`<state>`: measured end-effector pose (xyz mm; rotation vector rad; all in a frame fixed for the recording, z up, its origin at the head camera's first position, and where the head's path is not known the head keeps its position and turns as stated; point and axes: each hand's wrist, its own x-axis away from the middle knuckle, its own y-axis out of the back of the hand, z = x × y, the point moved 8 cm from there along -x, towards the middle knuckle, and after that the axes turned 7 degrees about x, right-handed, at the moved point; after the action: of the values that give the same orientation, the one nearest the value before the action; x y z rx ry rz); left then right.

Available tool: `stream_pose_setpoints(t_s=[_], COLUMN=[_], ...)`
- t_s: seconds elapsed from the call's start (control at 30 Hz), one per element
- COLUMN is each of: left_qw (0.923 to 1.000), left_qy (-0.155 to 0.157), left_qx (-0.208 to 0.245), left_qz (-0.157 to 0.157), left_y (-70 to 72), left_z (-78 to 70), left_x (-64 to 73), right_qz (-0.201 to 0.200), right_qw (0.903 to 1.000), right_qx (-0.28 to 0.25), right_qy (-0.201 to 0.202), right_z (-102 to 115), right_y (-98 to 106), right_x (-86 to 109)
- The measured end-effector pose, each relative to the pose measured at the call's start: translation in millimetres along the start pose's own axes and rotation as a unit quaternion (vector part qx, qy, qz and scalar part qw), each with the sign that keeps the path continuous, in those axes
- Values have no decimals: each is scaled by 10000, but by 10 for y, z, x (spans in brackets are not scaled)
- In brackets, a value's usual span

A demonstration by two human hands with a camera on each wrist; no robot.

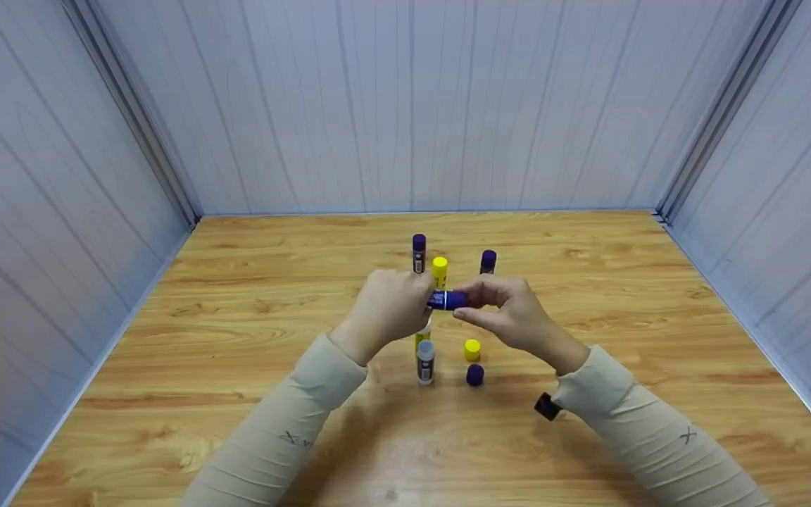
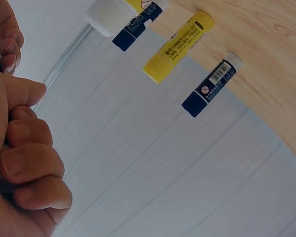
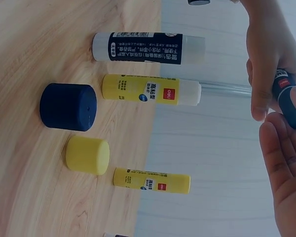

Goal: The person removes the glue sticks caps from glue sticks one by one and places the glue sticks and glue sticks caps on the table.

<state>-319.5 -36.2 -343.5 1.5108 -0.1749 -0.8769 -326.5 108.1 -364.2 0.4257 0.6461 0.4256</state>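
In front of me my left hand point(image 1: 395, 306) grips the body of a navy glue stick point(image 1: 437, 301), which lies sideways in the air above the table. The thumb and fingers of my right hand point(image 1: 514, 313) pinch its navy cap point(image 1: 456, 301), and the cap still sits against the body. Below the hands stand two uncapped glue sticks, one navy-labelled point(image 3: 148, 48) and one yellow point(image 3: 143, 90). To their right a yellow cap point(image 1: 472, 350) and a navy cap point(image 1: 474, 375) rest on the table.
Behind the hands stand three capped glue sticks: a navy one point(image 1: 419, 253), a yellow one point(image 1: 440, 270) and another navy one point(image 1: 488, 262). Pale panelled walls point(image 1: 405, 105) enclose the wooden table point(image 1: 236, 394). A small black object point(image 1: 548, 406) shows beside the right cuff.
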Motion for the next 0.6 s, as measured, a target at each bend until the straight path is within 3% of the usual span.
stream_pose_setpoints(t_s=[0.23, 0.6], left_qw=[9974, 9941], left_qy=[146, 241], left_qx=[374, 540], left_qz=[600, 906], left_y=[-83, -104], left_z=[9, 9], left_x=[-8, -3], right_qz=[145, 180], right_qw=[9996, 9995], right_qx=[123, 212], right_qy=[-195, -179], right_z=[-27, -33], right_y=[-18, -11], right_x=[42, 58])
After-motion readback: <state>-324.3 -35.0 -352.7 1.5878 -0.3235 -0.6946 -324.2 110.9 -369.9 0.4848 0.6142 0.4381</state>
